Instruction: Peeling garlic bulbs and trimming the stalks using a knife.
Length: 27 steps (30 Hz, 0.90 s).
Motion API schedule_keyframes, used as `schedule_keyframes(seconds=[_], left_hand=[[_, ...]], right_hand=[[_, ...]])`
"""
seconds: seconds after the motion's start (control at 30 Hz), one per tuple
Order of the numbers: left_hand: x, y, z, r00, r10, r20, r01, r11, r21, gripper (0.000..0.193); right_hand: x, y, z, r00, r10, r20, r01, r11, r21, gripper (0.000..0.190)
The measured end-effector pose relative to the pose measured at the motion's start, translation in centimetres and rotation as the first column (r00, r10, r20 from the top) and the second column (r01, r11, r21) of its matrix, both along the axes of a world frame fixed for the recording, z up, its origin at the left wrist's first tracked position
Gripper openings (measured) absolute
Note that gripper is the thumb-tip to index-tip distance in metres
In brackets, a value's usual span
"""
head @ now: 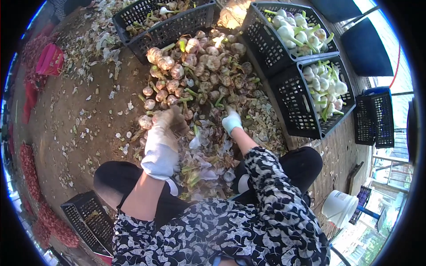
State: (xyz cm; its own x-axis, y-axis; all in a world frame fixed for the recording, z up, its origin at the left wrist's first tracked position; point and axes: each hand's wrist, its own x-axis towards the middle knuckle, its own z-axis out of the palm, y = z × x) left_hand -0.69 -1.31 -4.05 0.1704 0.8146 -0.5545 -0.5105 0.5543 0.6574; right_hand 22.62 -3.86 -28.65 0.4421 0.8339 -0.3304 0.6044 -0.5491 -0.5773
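Note:
A heap of unpeeled garlic bulbs [206,66] with cut stems lies on the ground before me. My left hand [166,136], in a white work glove, is at the heap's near left edge beside a few bulbs; its fingers are blurred and curled, and what they hold cannot be made out. My right hand [231,121], gloved too, points its fingers into the near edge of the heap; its fingertips are partly hidden among bulbs and stems. Loose garlic skins [206,166] lie between my legs, below both hands.
Two black plastic crates of cleaned white garlic [301,31] [324,84] stand at the right. Another black crate [173,25] stands behind the heap. A black crate [88,222] sits lower left, a white bucket [339,207] lower right, a pink basket [50,60] upper left.

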Motion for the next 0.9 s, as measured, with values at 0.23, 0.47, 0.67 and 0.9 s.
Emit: schedule_keyframes(seconds=[0.23,0.47,0.67,0.9], left_hand=[[-0.1,-0.3,0.7,0.976,-0.175,-0.131,0.169,0.984,-0.055,0.032],[1.2,-1.8,2.2,0.849,-0.415,0.326,0.457,0.887,-0.061,0.038],[2.5,-3.1,2.1,0.951,-0.237,-0.200,0.285,0.920,0.269,0.038],[2.7,-3.1,1.5,0.637,0.245,-0.731,0.582,0.468,0.665,0.051]], right_hand=[[0.5,4.9,10.0,0.033,-0.175,-0.984,0.413,0.899,-0.146,0.028],[-1.7,-0.7,26.7,0.361,0.303,-0.882,-0.078,0.952,0.295,0.031],[-4.1,-3.8,27.5,0.122,-0.105,-0.987,0.365,0.929,-0.054,0.041],[-7.0,-3.6,26.1,0.221,0.158,-0.963,0.477,0.844,0.247,0.026]])
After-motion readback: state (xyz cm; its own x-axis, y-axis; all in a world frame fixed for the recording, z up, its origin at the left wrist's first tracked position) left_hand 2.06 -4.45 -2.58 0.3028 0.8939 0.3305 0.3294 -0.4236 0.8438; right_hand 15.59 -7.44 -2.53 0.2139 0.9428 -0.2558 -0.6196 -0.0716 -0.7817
